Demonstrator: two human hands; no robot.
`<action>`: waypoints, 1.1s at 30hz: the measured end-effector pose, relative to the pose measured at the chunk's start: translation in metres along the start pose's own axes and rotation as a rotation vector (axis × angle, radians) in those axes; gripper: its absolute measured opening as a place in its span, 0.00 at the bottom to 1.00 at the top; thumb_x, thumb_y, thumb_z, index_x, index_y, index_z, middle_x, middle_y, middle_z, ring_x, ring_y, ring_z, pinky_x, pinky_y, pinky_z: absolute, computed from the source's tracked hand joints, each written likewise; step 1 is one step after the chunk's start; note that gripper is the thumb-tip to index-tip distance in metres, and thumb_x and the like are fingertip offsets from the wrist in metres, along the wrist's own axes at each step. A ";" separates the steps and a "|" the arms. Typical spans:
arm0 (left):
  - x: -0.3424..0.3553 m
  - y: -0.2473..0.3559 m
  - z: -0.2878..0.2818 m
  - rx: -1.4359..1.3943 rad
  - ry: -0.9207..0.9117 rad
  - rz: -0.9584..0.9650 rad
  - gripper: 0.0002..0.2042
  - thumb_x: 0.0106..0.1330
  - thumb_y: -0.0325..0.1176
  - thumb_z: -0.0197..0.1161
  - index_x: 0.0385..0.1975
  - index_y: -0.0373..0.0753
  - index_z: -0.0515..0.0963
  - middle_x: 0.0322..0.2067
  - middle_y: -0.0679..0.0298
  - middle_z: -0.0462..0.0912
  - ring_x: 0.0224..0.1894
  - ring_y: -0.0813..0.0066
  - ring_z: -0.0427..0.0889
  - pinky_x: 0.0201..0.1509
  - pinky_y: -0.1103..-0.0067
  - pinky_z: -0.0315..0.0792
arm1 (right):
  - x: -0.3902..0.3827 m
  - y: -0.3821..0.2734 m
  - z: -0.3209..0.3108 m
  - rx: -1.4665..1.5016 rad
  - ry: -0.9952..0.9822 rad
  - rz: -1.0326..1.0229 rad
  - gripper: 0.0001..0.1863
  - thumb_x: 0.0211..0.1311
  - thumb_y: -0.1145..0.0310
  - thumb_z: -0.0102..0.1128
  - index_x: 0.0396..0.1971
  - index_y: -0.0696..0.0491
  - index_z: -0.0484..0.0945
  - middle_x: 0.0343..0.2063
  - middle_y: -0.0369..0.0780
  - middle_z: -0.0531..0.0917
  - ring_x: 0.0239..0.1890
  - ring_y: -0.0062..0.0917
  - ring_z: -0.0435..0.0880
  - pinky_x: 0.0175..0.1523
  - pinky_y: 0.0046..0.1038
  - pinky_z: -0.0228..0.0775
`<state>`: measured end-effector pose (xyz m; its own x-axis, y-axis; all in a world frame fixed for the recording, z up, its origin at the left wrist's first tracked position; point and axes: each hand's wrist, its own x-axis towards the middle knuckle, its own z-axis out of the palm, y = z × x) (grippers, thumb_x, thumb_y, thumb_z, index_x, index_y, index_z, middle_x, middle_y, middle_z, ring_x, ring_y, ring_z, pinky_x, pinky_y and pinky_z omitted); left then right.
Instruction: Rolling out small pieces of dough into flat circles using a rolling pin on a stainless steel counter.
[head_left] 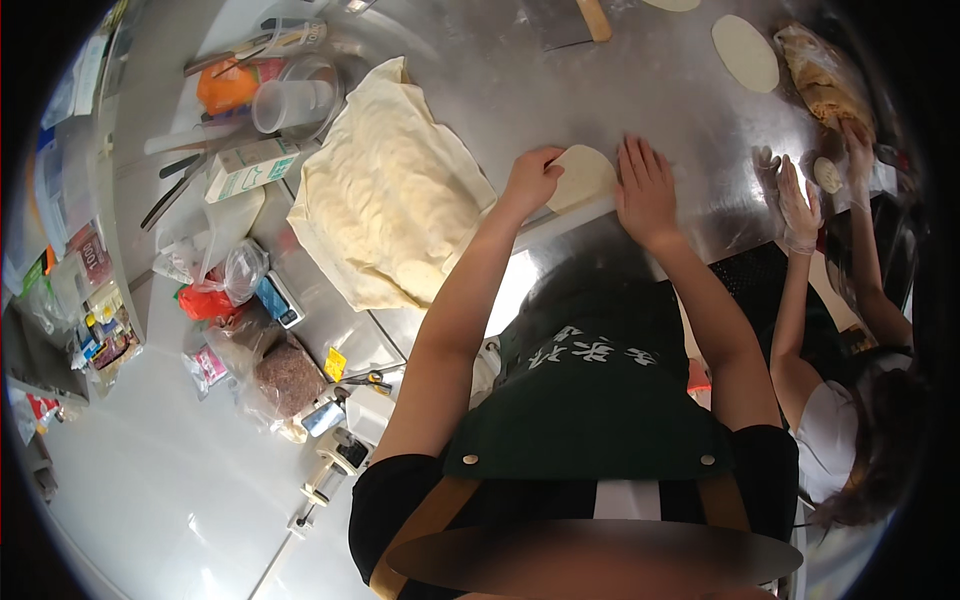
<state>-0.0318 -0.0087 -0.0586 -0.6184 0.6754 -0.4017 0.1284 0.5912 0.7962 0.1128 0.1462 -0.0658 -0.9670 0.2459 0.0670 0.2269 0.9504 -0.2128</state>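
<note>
Near the front edge of the steel table, a flattened pale dough round lies between my hands. My left hand has its fingers curled at the round's left edge, gripping it. My right hand lies open just right of the dough, fingers stretched out on the steel. To the left, a large cream-coloured cloth or dough sheet is spread with lumps beneath its surface. Two more pale rounds lie at the far right.
On the right a co-worker's gloved hands are beside a bag of brown filling. A wooden-handled tool lies at the back. At left are plastic cups, a carton, bags and a scale.
</note>
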 end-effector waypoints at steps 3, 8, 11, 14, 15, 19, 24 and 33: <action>0.010 0.001 0.005 -0.060 -0.015 0.077 0.13 0.55 0.26 0.58 0.41 0.35 0.78 0.33 0.54 0.82 0.34 0.67 0.80 0.41 0.77 0.71 | 0.055 -0.005 -0.008 0.005 -0.012 0.023 0.32 0.57 0.59 0.51 0.59 0.59 0.59 0.60 0.47 0.63 0.63 0.39 0.59 0.65 0.43 0.48; 0.016 0.021 -0.005 0.207 -0.154 -0.022 0.13 0.53 0.29 0.60 0.39 0.36 0.78 0.34 0.54 0.81 0.36 0.62 0.80 0.41 0.72 0.72 | 0.039 -0.004 -0.002 0.002 0.044 0.016 0.33 0.56 0.59 0.52 0.60 0.58 0.58 0.60 0.46 0.63 0.63 0.39 0.59 0.65 0.43 0.48; 0.016 0.023 -0.006 0.508 -0.202 0.077 0.13 0.51 0.31 0.62 0.37 0.36 0.78 0.33 0.52 0.80 0.37 0.56 0.79 0.41 0.68 0.72 | -0.018 0.000 -0.009 0.095 0.060 -0.036 0.31 0.55 0.59 0.55 0.57 0.56 0.62 0.59 0.45 0.64 0.61 0.39 0.62 0.64 0.45 0.49; 0.004 0.039 0.004 0.638 -0.187 0.075 0.13 0.50 0.32 0.64 0.34 0.36 0.78 0.32 0.51 0.80 0.38 0.53 0.77 0.41 0.67 0.71 | -0.050 0.012 -0.018 0.156 0.014 -0.111 0.28 0.48 0.62 0.62 0.51 0.53 0.68 0.56 0.45 0.67 0.60 0.38 0.63 0.65 0.45 0.49; -0.002 0.047 0.006 0.640 -0.191 0.081 0.13 0.50 0.32 0.64 0.34 0.36 0.78 0.32 0.51 0.80 0.38 0.53 0.77 0.41 0.67 0.71 | -0.056 0.018 -0.020 0.169 0.011 -0.146 0.26 0.44 0.64 0.65 0.46 0.52 0.71 0.52 0.43 0.69 0.58 0.36 0.65 0.65 0.44 0.50; -0.026 0.066 -0.001 0.420 -0.096 0.117 0.11 0.51 0.31 0.62 0.33 0.34 0.77 0.33 0.51 0.80 0.38 0.52 0.77 0.42 0.66 0.70 | -0.064 0.028 -0.034 0.296 -0.028 -0.148 0.19 0.35 0.70 0.68 0.33 0.51 0.74 0.39 0.37 0.75 0.50 0.30 0.71 0.64 0.41 0.54; -0.016 0.031 -0.013 0.356 -0.083 -0.031 0.10 0.52 0.26 0.61 0.34 0.34 0.77 0.32 0.48 0.79 0.39 0.49 0.77 0.43 0.64 0.70 | -0.042 0.025 -0.054 0.334 -0.012 -0.199 0.18 0.35 0.71 0.67 0.32 0.50 0.74 0.34 0.36 0.75 0.45 0.30 0.73 0.63 0.40 0.56; -0.012 0.011 -0.010 0.298 -0.092 0.037 0.11 0.52 0.25 0.59 0.36 0.35 0.77 0.32 0.48 0.79 0.39 0.49 0.77 0.43 0.64 0.70 | 0.026 0.003 -0.015 0.216 -0.005 -0.167 0.20 0.52 0.60 0.57 0.43 0.56 0.71 0.44 0.43 0.73 0.54 0.36 0.67 0.64 0.41 0.51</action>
<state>-0.0310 -0.0147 -0.0409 -0.5380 0.7279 -0.4251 0.3798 0.6596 0.6486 0.0900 0.1587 -0.0497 -0.9896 0.0880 0.1139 0.0350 0.9147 -0.4027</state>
